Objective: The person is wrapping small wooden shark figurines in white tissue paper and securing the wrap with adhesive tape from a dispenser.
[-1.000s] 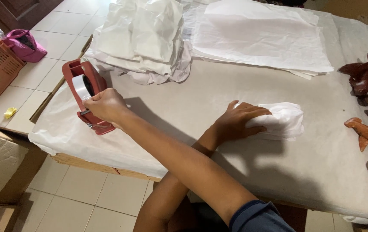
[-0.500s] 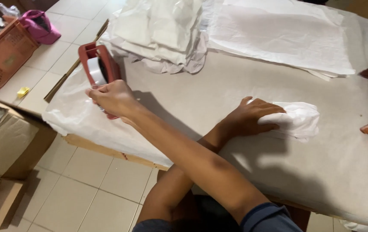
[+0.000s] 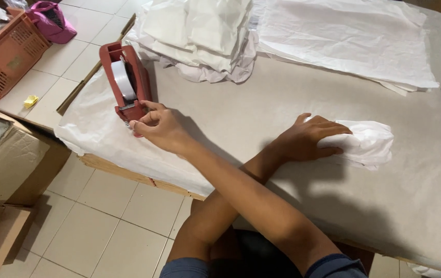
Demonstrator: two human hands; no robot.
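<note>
Head view | right hand (image 3: 161, 126) crosses over the left arm, fingers pinched at the front edge of the red tape dispenser (image 3: 126, 82) on the counter's (image 3: 261, 118) left end | left hand (image 3: 308, 139) lies flat, fingers spread, pressing the white paper-wrapped bundle (image 3: 367, 144) | stacked white paper sheets (image 3: 205, 36) behind

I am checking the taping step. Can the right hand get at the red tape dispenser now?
Probably yes. The right hand touches the front end of the red tape dispenser, with nothing between them; the left hand rests apart on the white paper bundle.
</note>
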